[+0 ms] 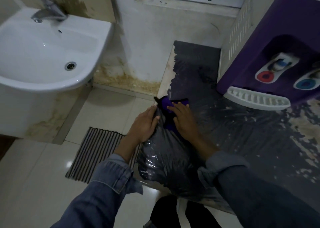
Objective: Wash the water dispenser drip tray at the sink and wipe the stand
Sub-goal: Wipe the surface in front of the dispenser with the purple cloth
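1. Left hand (146,124) rests flat, fingers extended, on the plastic-covered corner of the stand (166,158); grips nothing.
2. Right hand (183,118) presses a purple cloth (165,103) there, fingers spread; wiping appears in hand.
3. Drip tray (256,100) sits mounted under the dispenser (277,42); sink (43,54) empty; washing evidently calls for lifting the tray out.

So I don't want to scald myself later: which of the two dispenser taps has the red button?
The left tap, the one nearer the sink, carries the red button. The right tap beside it, at the picture's edge, has a blue one.
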